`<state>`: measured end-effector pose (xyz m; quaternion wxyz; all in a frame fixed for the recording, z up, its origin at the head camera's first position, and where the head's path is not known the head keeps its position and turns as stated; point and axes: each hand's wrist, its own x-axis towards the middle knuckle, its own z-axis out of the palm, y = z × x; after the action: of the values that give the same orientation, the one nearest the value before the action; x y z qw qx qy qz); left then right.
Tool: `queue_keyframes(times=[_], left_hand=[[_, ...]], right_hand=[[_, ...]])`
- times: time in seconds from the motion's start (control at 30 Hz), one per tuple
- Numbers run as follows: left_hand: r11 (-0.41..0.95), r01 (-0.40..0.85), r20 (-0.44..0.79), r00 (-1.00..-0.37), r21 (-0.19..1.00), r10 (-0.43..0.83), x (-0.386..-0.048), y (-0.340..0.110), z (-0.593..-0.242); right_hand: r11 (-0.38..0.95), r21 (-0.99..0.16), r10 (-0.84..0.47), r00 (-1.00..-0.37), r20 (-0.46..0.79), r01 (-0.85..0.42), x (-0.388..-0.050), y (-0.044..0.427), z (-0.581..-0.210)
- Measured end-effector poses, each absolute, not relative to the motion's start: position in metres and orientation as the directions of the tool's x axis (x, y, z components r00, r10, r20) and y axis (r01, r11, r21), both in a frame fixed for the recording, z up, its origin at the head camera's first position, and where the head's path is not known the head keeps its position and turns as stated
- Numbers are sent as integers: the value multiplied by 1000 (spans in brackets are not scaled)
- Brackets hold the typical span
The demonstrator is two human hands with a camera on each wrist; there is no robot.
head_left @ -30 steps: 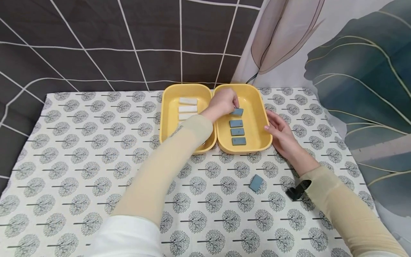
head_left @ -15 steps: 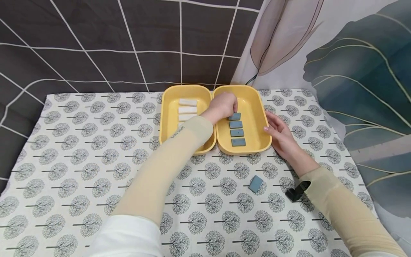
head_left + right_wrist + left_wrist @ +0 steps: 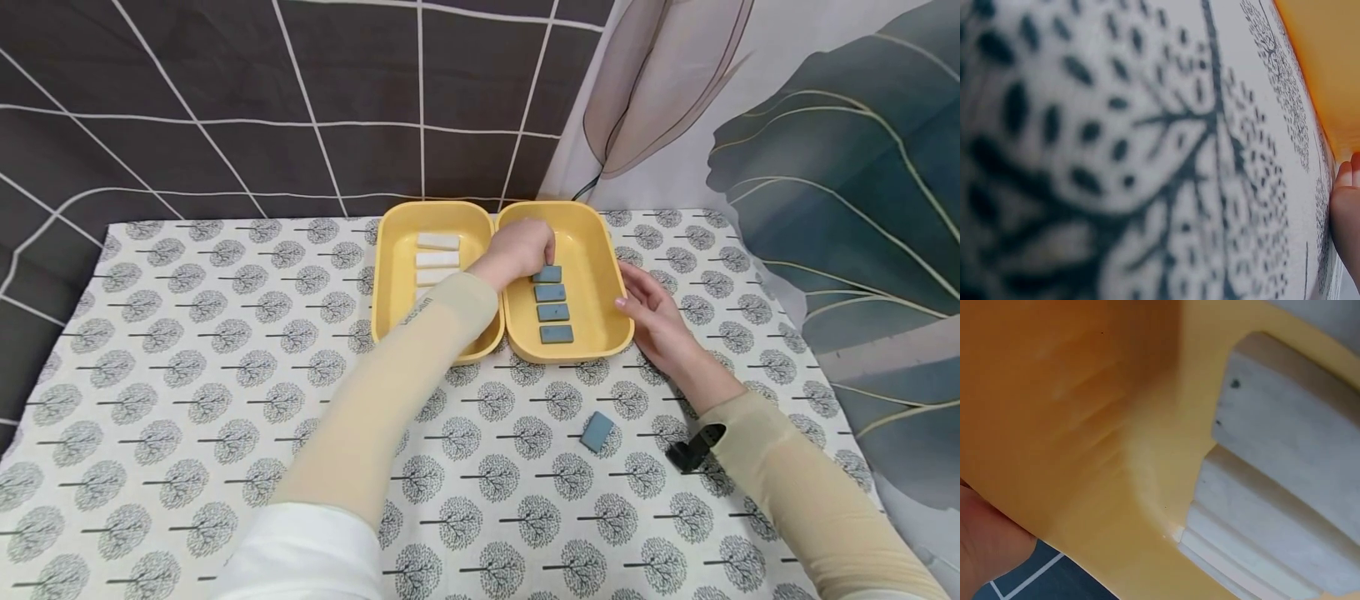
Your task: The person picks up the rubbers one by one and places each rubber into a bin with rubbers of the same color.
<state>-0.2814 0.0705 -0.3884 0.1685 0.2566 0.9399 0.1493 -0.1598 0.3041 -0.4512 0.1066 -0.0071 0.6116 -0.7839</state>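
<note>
In the head view my left hand reaches into the right yellow box. Its curled fingers pinch the farthest blue rectangular block, partly hidden by the hand. Several similar blue blocks lie nearer me in a column below it. At the box's right side, my right hand rests its thumb and fingers against the outer wall. In the right wrist view part of the right hand shows beside the yellow wall. The left hand shows at the lower left of the left wrist view.
A second yellow box stands against the first on the left, holding several white blocks in a column, partly hidden by my left forearm. One loose blue block lies on the tree-patterned cloth. A dark curtain hangs behind.
My left hand has lowered the farthest blue block slightly toward me and left, bringing it into line with the others. The right hand has stayed at the box's side.
</note>
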Motion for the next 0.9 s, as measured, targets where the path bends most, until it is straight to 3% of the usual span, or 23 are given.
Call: queue_keyframes(times=[0.4, 0.9], left_hand=[[786, 495, -250, -762, 369, 597, -285, 66, -390], [779, 536, -210, -762, 324, 612, -283, 64, -398]], right_hand=[[-220, -963, -168, -979, -119, 154, -160, 305, -451], [-196, -969, -167, -979, -118, 150, -161, 305, -453]])
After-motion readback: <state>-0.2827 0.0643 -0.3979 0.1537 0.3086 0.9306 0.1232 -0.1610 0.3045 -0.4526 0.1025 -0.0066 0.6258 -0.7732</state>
